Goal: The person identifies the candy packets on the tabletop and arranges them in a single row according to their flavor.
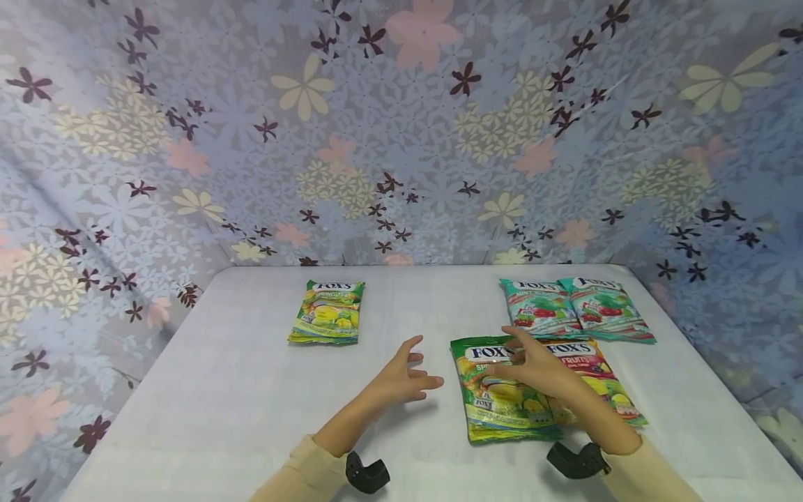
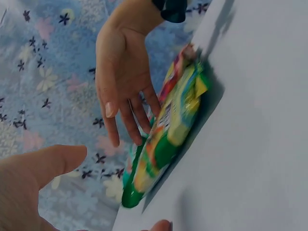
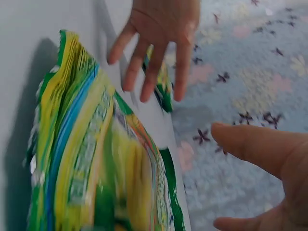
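- Green-and-yellow Fox's bag (image 1: 505, 411): face up on desk (image 1: 238, 411), right of centre, under the right hand; second green-yellow edge shows beneath its lower end.
- Right hand (image 1: 533, 362): palm down above that bag, fingers spread and lightly bent, thumb well apart from them; grips nothing. Contact with the wrapper: cannot tell.
- Left hand (image 1: 401, 380): left of the same bag, over bare desk, palm turned toward the right hand; digits apart, holding nothing.
- Forearms reach in from the near edge, angled toward each other; cream sleeves (image 1: 307, 467), black wrist straps (image 1: 366, 474).
- Orange-and-red Fox's Fruits bag (image 1: 605, 380): just right of the green-and-yellow one, partly behind the right forearm.
- Two teal Fox's bags (image 1: 542, 310), side by side, farther back.
- Fox's Spring Tea bag (image 1: 329, 314): alone, back left.
- Floral cloth (image 1: 401, 139) behind.
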`<state>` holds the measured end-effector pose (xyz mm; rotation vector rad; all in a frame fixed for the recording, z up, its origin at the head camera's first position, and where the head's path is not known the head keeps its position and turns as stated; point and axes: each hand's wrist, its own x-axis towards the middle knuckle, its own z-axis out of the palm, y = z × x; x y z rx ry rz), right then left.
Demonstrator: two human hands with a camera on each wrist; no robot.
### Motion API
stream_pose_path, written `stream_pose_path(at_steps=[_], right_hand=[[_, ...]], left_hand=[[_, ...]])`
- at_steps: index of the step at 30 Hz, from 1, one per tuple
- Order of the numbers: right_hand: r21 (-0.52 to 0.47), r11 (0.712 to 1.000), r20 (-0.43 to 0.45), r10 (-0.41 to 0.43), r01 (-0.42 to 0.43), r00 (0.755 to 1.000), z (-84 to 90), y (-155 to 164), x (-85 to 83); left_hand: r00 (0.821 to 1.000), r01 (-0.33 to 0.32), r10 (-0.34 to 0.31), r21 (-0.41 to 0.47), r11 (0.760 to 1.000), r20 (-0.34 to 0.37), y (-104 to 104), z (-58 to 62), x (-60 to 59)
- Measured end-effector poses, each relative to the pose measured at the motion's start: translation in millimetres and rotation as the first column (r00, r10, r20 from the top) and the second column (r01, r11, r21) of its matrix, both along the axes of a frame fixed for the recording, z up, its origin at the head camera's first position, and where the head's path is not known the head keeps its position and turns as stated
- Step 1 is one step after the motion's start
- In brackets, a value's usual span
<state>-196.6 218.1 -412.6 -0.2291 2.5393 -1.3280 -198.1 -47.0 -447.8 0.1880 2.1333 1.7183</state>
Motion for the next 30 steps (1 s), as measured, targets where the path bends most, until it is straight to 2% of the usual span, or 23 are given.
stream_pose_path(at_steps=[3,7,16,22,27,30], right_hand=[[0.050,0.999,-0.009,0.012,-0.011,1.000,0.1,13,6.4],[0.058,0.998,0.028,-0.012,0.010,1.000,-0.4,28,10.8],[-0.122,0.992,0.174,-0.008,0.030,0.985,-3.3,46,2.7],[-0.169,0.986,0.246,0.042,0.000,0.968,-1.6,50,0.1],[-0.187,0.982,0.273,0.064,-0.012,0.960,-2.5,51,-2.0],[-0.147,0.989,0.259,0.067,-0.029,0.964,-3.8,47,-2.1]], left_hand=[[1.000,0.015,-0.015,0.016,1.000,0.021,9,-1.3,3.0],[0.998,0.033,-0.036,0.065,0.997,0.045,19,-2.0,5.1],[0.995,0.016,-0.033,0.181,0.983,0.092,39,-5.0,7.0],[0.994,0.029,-0.046,0.167,0.985,0.101,44,-9.2,6.1],[0.993,0.042,-0.060,0.163,0.986,0.106,46,-7.9,4.9],[0.991,0.066,-0.083,0.168,0.984,0.102,47,-7.1,4.0]])
